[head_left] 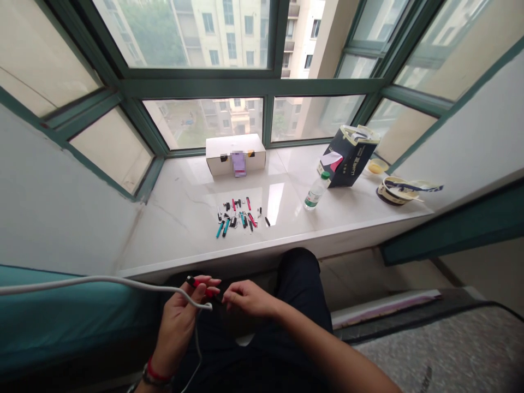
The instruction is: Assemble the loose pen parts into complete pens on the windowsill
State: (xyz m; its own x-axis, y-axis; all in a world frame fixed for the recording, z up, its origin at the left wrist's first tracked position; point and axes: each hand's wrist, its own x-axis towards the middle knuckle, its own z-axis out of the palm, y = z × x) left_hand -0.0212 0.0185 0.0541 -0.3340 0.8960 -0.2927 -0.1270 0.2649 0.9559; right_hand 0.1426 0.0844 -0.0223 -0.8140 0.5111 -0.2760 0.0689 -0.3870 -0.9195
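Observation:
Above my lap, my left hand is closed around a slim red stick with a black end; its exact kind is not clear. My right hand is beside it, fingers curled and pinched at the stick's other end. A small dark piece seems to be at those fingertips, too dim to name. A white cable crosses in front of my left hand, and its bent end hides part of the fingers. On the sill ahead lie several loose small parts, among them a teal stick, a red stick and black pieces.
On the white sill stand a white box, a bottle with a green cap and a dark paper bag. Farther right are a small bowl and a food tub. Green-framed windows rise behind.

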